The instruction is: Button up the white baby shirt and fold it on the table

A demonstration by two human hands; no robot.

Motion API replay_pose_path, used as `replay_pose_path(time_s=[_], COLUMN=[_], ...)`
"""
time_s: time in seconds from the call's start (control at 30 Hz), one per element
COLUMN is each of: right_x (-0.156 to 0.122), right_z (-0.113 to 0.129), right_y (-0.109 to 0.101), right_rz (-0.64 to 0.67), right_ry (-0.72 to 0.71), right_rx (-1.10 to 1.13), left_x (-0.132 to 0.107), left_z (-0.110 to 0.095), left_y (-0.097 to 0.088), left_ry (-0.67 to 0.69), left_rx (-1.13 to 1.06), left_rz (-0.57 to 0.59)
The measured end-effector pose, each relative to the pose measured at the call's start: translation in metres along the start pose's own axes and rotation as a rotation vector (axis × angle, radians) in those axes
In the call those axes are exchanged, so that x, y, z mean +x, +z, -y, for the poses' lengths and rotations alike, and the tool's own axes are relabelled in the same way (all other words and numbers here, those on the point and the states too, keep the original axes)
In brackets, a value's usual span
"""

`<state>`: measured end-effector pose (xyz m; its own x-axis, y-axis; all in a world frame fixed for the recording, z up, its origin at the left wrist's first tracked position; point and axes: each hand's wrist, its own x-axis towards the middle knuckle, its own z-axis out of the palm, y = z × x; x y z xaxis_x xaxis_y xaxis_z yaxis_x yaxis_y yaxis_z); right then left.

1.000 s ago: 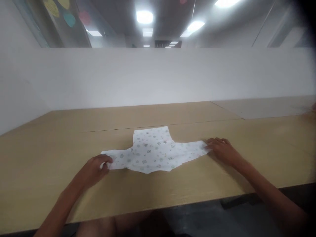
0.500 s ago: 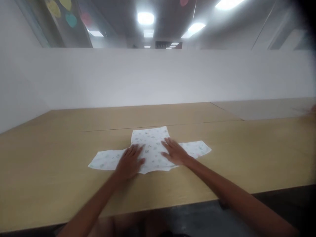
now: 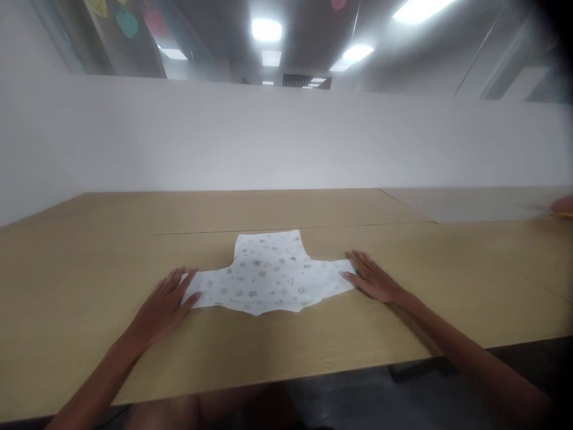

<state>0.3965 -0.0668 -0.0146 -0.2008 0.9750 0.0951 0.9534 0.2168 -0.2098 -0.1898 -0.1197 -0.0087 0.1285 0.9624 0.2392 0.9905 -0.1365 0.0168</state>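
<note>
A small white garment (image 3: 268,273) with a tiny printed pattern lies spread flat on the wooden table (image 3: 134,346). Its two sleeves stretch out left and right and its body points away from me. My left hand (image 3: 163,304) lies flat, fingers stretched out, on the end of the left sleeve. My right hand (image 3: 372,278) lies flat in the same way on the end of the right sleeve. Neither hand holds anything.
A white partition wall (image 3: 286,137) runs along the far edge of the table. A paler table panel (image 3: 483,203) sits at the back right, with something reddish (image 3: 563,206) at the right border. The table's near edge is close to my body.
Both hands slid outward from the middle of the garment to the sleeve ends, flattening it. A second ago they were pinching the sleeve tips.
</note>
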Motion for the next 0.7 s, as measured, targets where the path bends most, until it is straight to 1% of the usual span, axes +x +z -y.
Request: replay_pose_path(time_s=[0.03,0.07,0.1,0.13,0.17,0.2,0.27,0.3,0.33,0.37,0.4,0.43,0.5,0.53,0.6,0.7], right_x=[0.004,0.011,0.020,0.032,0.046,0.061,0.093,0.107,0.120,0.130,0.138,0.143,0.147,0.147,0.145,0.138], right_z=[0.008,0.021,0.038,0.059,0.084,0.110,0.160,0.182,0.198,0.208,0.213,0.212,0.197,0.186,0.164,0.144], right_y=[-0.003,-0.006,-0.009,-0.009,-0.008,-0.006,0.005,0.011,0.018,0.025,0.030,0.034,0.037,0.037,0.033,0.028], right_rz=[-0.046,-0.112,-0.194,-0.295,-0.315,-0.287,-0.227,-0.184,-0.146,-0.132,-0.114,-0.104,-0.080,-0.066,-0.033,-0.004], right_ry=[0.015,0.019,0.013,-0.023,-0.074,-0.116,-0.201,-0.247,-0.278,-0.299,-0.306,-0.303,-0.282,-0.268,-0.228,-0.154], right_rx=[0.042,0.094,0.152,0.230,0.316,0.381,0.436,0.431,0.411,0.387,0.336,0.263,0.103,0.038,-0.015,-0.020], left_x=[0.003,0.009,0.019,0.032,0.047,0.065,0.101,0.116,0.129,0.139,0.145,0.148,0.146,0.143,0.137,0.130], left_z=[-0.010,-0.024,-0.043,-0.064,-0.086,-0.109,-0.149,-0.163,-0.173,-0.178,-0.179,-0.176,-0.163,-0.154,-0.139,-0.126], left_y=[-0.006,-0.014,-0.020,-0.026,-0.029,-0.030,-0.023,-0.016,-0.008,0.000,0.008,0.015,0.024,0.026,0.024,0.014], left_ry=[0.005,0.005,0.016,0.044,0.084,0.131,0.173,0.208,0.227,0.238,0.247,0.247,0.227,0.207,0.149,0.052], left_rx=[-0.030,-0.068,-0.113,-0.184,-0.247,-0.255,-0.174,-0.125,-0.102,-0.096,-0.090,-0.082,-0.034,-0.003,0.047,0.063], left_rz=[-0.004,-0.003,-0.001,0.009,0.040,0.069,0.083,0.082,0.070,0.072,0.067,0.060,0.048,0.047,0.056,0.065])
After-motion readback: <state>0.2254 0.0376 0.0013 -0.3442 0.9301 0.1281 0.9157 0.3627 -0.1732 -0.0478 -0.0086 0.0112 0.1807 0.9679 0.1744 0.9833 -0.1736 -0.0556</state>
